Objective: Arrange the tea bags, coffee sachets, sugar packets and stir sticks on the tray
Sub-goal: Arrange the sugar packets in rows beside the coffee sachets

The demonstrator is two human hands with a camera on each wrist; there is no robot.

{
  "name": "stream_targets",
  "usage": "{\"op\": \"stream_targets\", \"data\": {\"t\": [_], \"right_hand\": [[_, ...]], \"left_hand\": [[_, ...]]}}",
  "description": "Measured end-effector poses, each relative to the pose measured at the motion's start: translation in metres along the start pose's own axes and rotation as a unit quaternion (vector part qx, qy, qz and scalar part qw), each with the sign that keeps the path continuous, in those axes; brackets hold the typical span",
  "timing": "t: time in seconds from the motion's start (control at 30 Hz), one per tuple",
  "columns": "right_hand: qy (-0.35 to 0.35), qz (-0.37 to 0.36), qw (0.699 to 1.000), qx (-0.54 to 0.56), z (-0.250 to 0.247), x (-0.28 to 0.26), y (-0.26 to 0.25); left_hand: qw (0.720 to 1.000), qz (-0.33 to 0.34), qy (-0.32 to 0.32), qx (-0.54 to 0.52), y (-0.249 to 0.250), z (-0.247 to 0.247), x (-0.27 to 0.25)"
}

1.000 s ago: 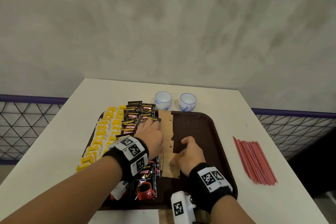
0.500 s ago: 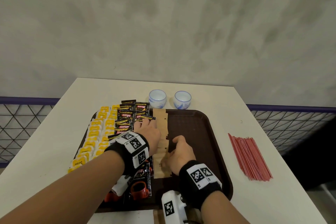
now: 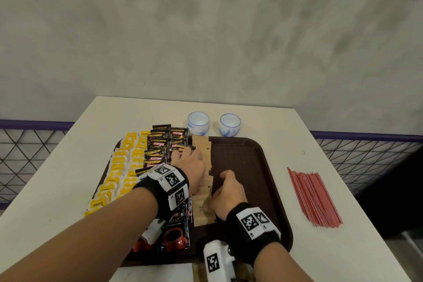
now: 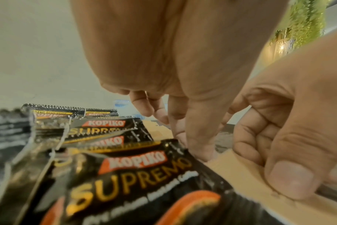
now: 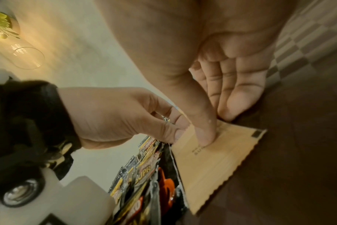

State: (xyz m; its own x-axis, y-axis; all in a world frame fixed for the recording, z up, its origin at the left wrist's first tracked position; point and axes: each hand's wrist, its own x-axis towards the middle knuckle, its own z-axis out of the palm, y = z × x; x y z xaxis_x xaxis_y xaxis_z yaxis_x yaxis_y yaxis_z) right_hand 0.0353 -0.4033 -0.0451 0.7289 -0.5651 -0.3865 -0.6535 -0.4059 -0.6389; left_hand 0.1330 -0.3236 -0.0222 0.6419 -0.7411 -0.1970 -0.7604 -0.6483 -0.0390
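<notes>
On the dark brown tray [image 3: 270, 155] yellow tea bags [image 3: 119, 167] fill the left column. Black coffee sachets [image 3: 160, 144] lie beside them, then a column of brown sugar packets [image 3: 201, 146]. My left hand [image 3: 190, 162] rests with straight fingers on the seam between the coffee sachets [image 4: 135, 175] and the sugar packets [image 4: 240, 175]. My right hand [image 3: 226, 190] pinches the nearest sugar packet [image 5: 217, 164], thumb on top and fingers at its far edge. Red stir sticks [image 3: 313, 197] lie in a bundle on the table, right of the tray.
Two small white and blue cups [image 3: 198, 121] [image 3: 229, 124] stand just behind the tray. The right half of the tray is bare. A wire fence runs on both sides of the white table [image 3: 286, 126], with a grey wall behind.
The head view has drifted a little. Both hands stay at the sugar packet column, with only small shifts of the fingers.
</notes>
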Motion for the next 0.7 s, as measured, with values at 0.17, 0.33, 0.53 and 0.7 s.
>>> {"op": "stream_targets", "data": {"t": [0.17,0.33,0.53,0.7], "right_hand": [[-0.004,0.002,1.0,0.001,0.001,0.003,0.001],[0.007,0.011,1.0,0.012,0.001,0.004,0.004],[0.015,-0.007,1.0,0.02,0.003,0.004,0.002],[0.021,-0.029,0.999,0.036,0.005,0.001,0.002]], "left_hand": [[1.0,0.004,0.012,0.02,0.002,0.005,0.003],[0.998,0.023,0.053,0.026,0.005,0.001,0.004],[0.996,0.037,0.075,0.013,0.003,0.001,0.007],[0.995,0.002,0.076,-0.059,-0.01,-0.006,0.006]]}}
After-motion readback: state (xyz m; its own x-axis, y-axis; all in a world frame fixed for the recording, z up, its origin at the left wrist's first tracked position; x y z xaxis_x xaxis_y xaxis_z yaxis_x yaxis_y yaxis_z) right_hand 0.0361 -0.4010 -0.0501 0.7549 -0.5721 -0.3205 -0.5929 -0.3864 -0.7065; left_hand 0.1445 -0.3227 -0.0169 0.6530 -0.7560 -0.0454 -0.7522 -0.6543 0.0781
